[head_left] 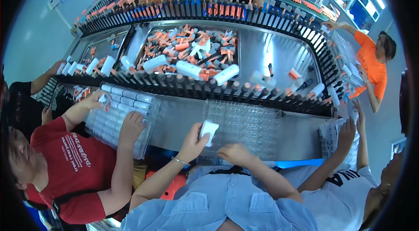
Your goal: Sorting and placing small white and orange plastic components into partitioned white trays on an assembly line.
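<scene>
My left hand (192, 146), with a bracelet at its wrist, is closed around a small white plastic-looking piece (209, 133). The piece is tilted and stands out above the fingers; its exact kind does not show. Beside it on the right, my right hand (239, 154) hovers near the front edge of the bench, its fingers smeared by motion. Under and beyond both hands lies a clear plastic tray (248, 119) with rows of moulded pockets, on the metal bench (179, 122).
A black slotted rack (196, 89) curves around a metal bin (238, 41) of orange and grey parts. White cylinders (188, 69) lie along it. At left, a person in red (74, 165) handles a tray of white cylinders (124, 100). Another person (340, 191) works at right.
</scene>
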`<action>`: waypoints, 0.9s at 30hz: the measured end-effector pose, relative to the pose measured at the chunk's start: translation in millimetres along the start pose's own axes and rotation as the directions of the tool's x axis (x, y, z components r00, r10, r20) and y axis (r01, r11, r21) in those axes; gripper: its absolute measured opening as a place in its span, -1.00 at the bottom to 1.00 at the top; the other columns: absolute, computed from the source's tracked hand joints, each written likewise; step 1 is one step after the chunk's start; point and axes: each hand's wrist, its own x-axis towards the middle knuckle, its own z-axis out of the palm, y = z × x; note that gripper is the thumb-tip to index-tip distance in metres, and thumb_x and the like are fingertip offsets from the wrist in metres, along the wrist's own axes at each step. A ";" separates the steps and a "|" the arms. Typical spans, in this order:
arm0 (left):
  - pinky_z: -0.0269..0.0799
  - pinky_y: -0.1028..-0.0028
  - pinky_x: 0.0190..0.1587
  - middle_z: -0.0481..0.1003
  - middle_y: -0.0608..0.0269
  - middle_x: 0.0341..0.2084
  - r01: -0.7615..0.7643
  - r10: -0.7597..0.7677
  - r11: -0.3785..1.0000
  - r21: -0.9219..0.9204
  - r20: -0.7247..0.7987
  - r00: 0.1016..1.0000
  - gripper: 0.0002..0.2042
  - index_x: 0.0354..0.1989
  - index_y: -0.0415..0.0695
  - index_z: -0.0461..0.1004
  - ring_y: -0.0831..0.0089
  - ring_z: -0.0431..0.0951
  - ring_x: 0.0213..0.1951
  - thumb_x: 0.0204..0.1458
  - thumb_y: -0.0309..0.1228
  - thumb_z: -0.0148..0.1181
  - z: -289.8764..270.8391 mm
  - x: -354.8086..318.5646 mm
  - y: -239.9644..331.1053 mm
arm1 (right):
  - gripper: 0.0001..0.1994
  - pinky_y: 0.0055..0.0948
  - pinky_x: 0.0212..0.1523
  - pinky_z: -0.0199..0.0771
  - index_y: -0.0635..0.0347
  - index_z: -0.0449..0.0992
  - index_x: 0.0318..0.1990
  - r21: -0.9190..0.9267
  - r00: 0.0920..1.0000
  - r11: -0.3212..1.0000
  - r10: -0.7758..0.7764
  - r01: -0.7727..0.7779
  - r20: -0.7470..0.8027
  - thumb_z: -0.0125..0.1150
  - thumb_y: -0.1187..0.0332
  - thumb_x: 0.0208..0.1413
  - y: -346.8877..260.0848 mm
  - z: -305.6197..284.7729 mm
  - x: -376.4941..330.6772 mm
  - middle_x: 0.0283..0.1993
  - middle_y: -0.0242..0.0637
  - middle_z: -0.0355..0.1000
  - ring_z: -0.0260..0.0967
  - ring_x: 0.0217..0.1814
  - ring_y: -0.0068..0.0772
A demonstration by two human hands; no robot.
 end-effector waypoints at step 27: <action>0.51 0.44 -0.47 0.35 0.04 -0.36 -0.130 0.538 -0.251 0.959 0.250 0.805 -0.68 -0.20 -0.32 0.33 0.29 0.50 -0.31 -0.13 -0.40 0.12 74.2 163.1 105.1 | -0.89 -0.22 -0.34 0.39 0.20 0.52 -0.38 0.163 0.509 0.650 0.705 -0.742 -0.494 0.18 0.39 -0.08 67.9 -39.0 -172.4 -0.45 -0.15 0.44 0.40 -0.37 -0.07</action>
